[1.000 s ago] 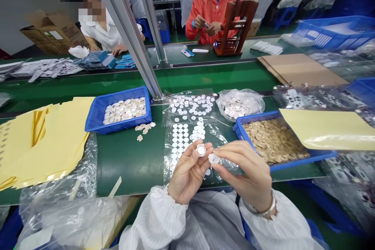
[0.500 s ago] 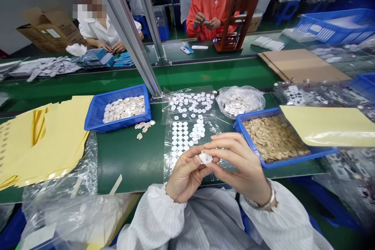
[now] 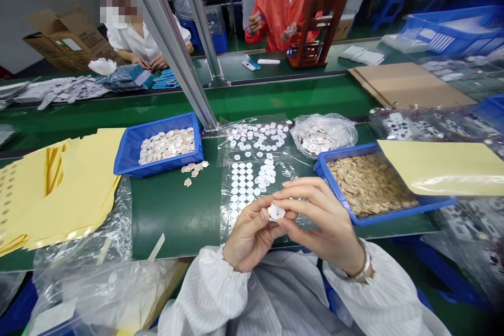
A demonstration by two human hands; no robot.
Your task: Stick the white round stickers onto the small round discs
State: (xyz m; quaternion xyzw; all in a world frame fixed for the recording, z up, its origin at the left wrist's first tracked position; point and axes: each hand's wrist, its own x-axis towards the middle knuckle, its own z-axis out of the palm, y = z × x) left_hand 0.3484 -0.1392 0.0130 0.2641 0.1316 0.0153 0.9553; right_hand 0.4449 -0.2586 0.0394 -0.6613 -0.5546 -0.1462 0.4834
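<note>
Between the fingertips of my left hand [image 3: 252, 231] and my right hand [image 3: 317, 215] is a small white disc [image 3: 276, 212] with a dark mark near its middle. Both hands are closed in a pinch on its edges, just above the near side of the table. Behind them, white round pieces [image 3: 241, 184] lie in rows on a clear plastic sheet [image 3: 232, 155], with more scattered farther back. To the right stands a blue tray [image 3: 323, 168] full of tan discs [image 3: 370, 184]. A clear bag of white discs [image 3: 323, 136] sits behind that tray.
At left, a blue tray [image 3: 129, 168] holds whitish discs, with several loose discs [image 3: 192, 168] beside it. Yellow sheets [image 3: 79, 184] cover the left side; another yellow sheet [image 3: 444, 165] overlaps the right tray. A metal post [image 3: 185, 63] rises behind. Two people sit across the green bench.
My hands stay almost where they were, still pinching the white disc. Across the bench, the person in red has moved their hands apart.
</note>
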